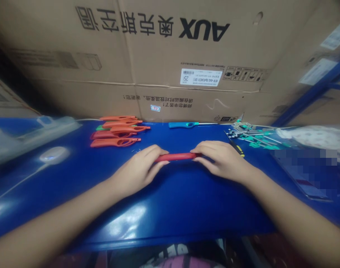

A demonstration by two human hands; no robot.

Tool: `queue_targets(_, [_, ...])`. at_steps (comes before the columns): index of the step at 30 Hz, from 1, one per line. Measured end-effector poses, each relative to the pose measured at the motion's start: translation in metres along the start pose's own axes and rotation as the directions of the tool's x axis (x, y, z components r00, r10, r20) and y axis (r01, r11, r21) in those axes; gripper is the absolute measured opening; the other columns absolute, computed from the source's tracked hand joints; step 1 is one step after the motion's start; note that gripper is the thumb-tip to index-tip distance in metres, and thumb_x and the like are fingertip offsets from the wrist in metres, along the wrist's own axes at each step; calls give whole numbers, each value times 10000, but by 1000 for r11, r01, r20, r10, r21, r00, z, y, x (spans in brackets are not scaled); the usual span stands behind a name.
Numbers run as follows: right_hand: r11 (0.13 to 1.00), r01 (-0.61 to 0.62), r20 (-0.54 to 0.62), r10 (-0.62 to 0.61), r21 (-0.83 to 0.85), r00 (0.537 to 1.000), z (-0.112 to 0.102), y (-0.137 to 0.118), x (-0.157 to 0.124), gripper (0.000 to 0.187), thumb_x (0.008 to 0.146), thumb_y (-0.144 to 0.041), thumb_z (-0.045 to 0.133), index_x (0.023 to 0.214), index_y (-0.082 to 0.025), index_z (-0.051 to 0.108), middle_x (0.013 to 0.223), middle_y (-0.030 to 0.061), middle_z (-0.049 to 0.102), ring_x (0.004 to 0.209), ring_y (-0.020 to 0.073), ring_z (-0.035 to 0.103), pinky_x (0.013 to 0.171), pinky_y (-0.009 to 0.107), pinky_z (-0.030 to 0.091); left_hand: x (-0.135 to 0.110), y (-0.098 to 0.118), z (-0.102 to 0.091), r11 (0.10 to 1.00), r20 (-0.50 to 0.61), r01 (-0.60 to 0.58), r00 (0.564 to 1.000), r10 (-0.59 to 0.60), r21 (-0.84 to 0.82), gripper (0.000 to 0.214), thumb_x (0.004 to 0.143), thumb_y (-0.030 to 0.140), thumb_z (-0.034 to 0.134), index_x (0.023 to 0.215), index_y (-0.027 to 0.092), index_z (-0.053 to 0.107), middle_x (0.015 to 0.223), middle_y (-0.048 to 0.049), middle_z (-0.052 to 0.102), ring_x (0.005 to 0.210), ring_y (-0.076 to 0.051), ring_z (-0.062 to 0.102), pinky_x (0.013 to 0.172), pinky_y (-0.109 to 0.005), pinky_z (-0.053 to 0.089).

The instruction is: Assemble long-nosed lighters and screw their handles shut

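Between my two hands is a red lighter casing [177,157], seen edge-on and lying level just above the blue table. My left hand [144,165] pinches its left end between thumb and fingers. The right end is gripped by my right hand [221,159], whose fingertips cover that tip. Beyond my left hand lie several orange and red lighter casings [114,142], side by side with a bit of green among them. A blue long-necked lighter [182,125] with a metal rod rests at the back, near the cardboard.
Metal rods with teal parts [256,137] lie in a heap at the back right, beside a yellow-and-black screwdriver handle [239,149]. A phone-like flat dark object [304,178] is at the right. A white corded device [54,155] sits left. Large cardboard [159,56] walls the back.
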State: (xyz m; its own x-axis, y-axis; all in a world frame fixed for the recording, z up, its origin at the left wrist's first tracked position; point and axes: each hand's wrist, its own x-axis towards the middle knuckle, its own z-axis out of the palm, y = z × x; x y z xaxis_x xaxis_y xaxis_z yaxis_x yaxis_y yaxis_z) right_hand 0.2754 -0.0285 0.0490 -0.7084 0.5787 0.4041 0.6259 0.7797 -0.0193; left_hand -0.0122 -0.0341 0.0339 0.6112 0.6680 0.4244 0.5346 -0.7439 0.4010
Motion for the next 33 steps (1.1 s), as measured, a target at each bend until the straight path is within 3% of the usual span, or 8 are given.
queue_targets(5, [999,52,-47,-53,-17,998,11,-10,0,193,1003,-243,478,960,-167,650,801,54,678,692,174,609,645,304,440,-3,1,1,999,61,-31,998,30,23,253,1012,303,485,1185,165,608,1081,-88,674,954,-201,651,849,-322,524])
queue_targets(10, [996,66,17,-67,58,998,16,-8,3,212,1014,-306,509,1101,-187,661,1014,63,739,886,186,674,797,326,482,-4,-3,5,996,213,-3,977,-17,93,317,1028,364,453,1254,203,607,1082,-70,684,936,-213,669,814,-329,531])
queue_targets(14, [1000,-28,48,29,-9,998,6,17,1,356,937,-358,635,1252,-196,600,1224,105,688,1135,262,619,956,418,457,-1,-11,2,990,160,47,985,-68,132,306,1023,362,460,1196,174,629,1081,-91,676,943,-228,664,820,-340,525])
queue_targets(17, [992,-109,30,111,-61,993,0,37,-2,294,916,-330,650,1171,-187,627,1173,111,697,1102,275,622,934,439,461,1,-18,0,993,119,45,991,-59,113,291,1021,350,470,1167,164,639,1037,-90,673,914,-220,654,807,-334,519])
queue_targets(21, [992,-103,22,104,-74,994,-2,48,-3,148,953,-283,594,1043,-195,672,1031,82,731,991,245,643,916,423,450,1,-20,-1,995,109,28,993,-39,98,287,1020,346,476,1172,165,637,1017,-86,668,894,-209,647,802,-326,517])
queue_targets(28, [998,1,98,-7,67,995,5,25,2,190,1001,-295,524,1075,-182,658,1042,90,715,967,216,635,889,384,462,-2,-15,1,996,143,-15,990,3,87,311,1023,354,461,1218,171,618,1060,-96,675,919,-208,659,822,-323,527])
queue_targets(33, [990,6,197,-34,140,980,15,4,4,251,1035,-296,438,1053,-162,649,975,94,697,886,206,631,804,351,507,-5,-8,7,1000,176,-2,984,5,-17,314,1003,366,492,1185,173,658,1009,-87,704,879,-207,660,794,-314,512])
